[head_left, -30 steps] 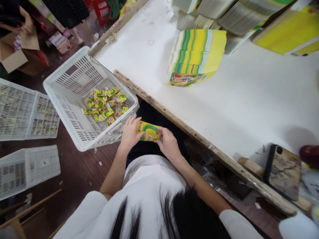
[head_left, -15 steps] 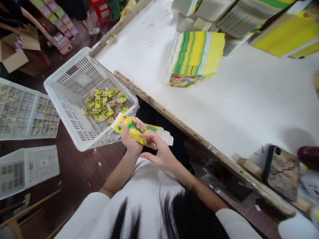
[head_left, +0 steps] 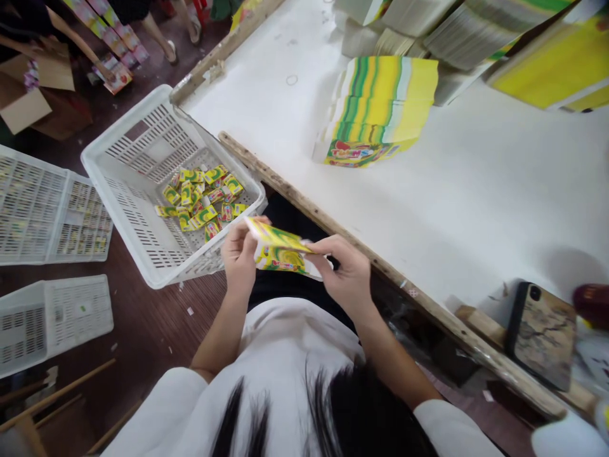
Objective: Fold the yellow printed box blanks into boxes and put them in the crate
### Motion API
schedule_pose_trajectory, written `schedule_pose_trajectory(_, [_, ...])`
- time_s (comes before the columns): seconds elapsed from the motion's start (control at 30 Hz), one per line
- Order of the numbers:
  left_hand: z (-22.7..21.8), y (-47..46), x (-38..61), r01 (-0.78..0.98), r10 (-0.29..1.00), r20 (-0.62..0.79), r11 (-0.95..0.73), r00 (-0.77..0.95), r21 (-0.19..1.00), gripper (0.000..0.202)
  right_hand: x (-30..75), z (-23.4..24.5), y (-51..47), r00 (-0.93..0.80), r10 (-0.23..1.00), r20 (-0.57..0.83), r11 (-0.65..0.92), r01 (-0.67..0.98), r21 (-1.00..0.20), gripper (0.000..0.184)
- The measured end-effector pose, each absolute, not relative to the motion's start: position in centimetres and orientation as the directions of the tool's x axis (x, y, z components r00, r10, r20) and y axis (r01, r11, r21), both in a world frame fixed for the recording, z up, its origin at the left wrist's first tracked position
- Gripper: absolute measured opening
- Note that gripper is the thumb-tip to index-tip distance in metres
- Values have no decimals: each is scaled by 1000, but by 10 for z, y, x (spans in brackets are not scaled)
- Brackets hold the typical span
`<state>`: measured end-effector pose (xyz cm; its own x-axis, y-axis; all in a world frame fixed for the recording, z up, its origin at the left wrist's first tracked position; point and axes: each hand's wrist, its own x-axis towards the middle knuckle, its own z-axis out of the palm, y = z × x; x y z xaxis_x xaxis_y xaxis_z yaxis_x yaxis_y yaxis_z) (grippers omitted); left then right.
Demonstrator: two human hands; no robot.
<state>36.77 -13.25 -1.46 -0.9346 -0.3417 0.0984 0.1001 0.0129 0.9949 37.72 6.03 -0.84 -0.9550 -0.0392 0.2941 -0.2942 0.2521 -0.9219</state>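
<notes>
Between my two hands, just above my lap, is a yellow and green printed carton (head_left: 281,259) with white flaps, partly unfolded. My left hand (head_left: 240,254) pinches its left end, with the thumb in front. At the other end, the fingers of my right hand (head_left: 343,270) are closed on the flap. Beyond my left hand stands a white plastic crate (head_left: 162,279) holding several small folded boxes (head_left: 204,216) of the same print. A stack of flat cartons (head_left: 375,120) lies on the white table (head_left: 457,209).
More carton stacks (head_left: 469,32) fill the table's far side. A phone (head_left: 542,333) leans near the wooden edge (head_left: 394,276) at right. Other crates (head_left: 80,311) stand on the floor at left. At upper left, another person's hand (head_left: 107,73) is beside an open cardboard box (head_left: 42,95).
My hands have moved apart to the carton's two ends, the right one shifting right. The carton has turned and opened out between them. Someone in the background has stepped.
</notes>
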Motion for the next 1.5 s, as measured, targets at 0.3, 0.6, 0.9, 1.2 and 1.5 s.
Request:
schedule_pose_trajectory(0.3, [21, -136, 373, 272, 253, 131, 673, -958, 688, 62, 375, -1, 67, -783, -232, 577, 477, -609, -634, 28])
schedule_pose_trajectory(0.6, [4, -110, 384, 257, 331, 72, 561, -941, 787, 82, 379, -9, 54, -976, -204, 81, -77, -67, -995, 59])
schedule_pose_trajectory(0.9, [-2, -112, 380, 432, 361, 255, 598, -897, 675, 68, 377, -15, 48, -969, -234, -76, -188, 122, -975, 65])
schedule_pose_trajectory(1.2, [-20, -111, 377, 391, 260, 295, 517, -919, 762, 71, 380, -14, 51, -860, -420, 289, 202, -399, -895, 56])
schedule_pose_trajectory(1.5, [-11, -129, 374, 335, 228, 247, 707, -942, 623, 55, 370, -20, 68, -863, -448, 233, 346, -408, -845, 66])
